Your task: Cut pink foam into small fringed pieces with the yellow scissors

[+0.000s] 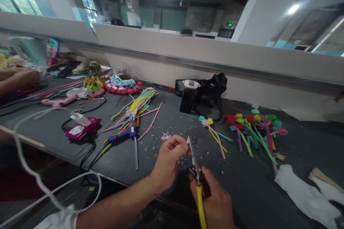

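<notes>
My left hand (168, 159) is closed in a pinch at the tip of a pair of scissors (194, 161); what it pinches is too small to make out. My right hand (213, 196) grips the scissors by their yellow handles (200, 204), blades pointing up and away. Both hands hover over the front edge of a dark worktable (242, 182). White scraps (150, 148) lie scattered on the table just beyond my left hand.
A blue glue gun (124, 134) and a bundle of coloured pipe cleaners (137, 109) lie to the left. Pipe-cleaner flowers (255, 125) lie to the right, a black bag (206, 91) behind. A pink glue gun (80, 130), white cable (29, 171) and another person's hand (23, 77) are far left.
</notes>
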`<state>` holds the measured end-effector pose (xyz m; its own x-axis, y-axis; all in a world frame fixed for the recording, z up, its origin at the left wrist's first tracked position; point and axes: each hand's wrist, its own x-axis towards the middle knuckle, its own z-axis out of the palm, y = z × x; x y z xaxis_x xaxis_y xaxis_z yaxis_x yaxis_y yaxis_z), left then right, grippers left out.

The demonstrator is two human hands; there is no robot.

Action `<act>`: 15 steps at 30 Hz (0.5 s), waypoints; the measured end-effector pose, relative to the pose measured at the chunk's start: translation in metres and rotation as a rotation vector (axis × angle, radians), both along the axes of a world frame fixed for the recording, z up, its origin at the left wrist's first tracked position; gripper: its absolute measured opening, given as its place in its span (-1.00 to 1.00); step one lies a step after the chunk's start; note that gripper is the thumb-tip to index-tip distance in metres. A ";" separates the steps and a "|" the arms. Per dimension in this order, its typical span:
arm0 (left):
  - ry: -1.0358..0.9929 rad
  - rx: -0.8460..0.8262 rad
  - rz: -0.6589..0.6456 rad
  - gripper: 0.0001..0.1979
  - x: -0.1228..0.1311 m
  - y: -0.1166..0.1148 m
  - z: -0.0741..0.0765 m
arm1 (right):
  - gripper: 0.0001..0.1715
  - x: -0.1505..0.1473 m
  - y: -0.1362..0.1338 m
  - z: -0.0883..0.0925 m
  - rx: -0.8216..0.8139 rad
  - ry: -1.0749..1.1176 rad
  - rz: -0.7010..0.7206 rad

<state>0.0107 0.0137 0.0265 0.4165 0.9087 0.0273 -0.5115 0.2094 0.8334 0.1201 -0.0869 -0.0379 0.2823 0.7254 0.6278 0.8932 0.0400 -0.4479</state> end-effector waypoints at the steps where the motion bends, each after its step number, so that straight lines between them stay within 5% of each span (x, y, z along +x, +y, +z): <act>1: -0.003 0.003 0.000 -0.93 0.000 0.000 0.000 | -0.58 -0.001 0.000 0.001 0.016 -0.003 -0.009; 15: 0.030 0.017 -0.002 -0.93 0.000 -0.001 0.001 | -0.64 0.000 -0.001 0.004 -0.059 0.103 0.044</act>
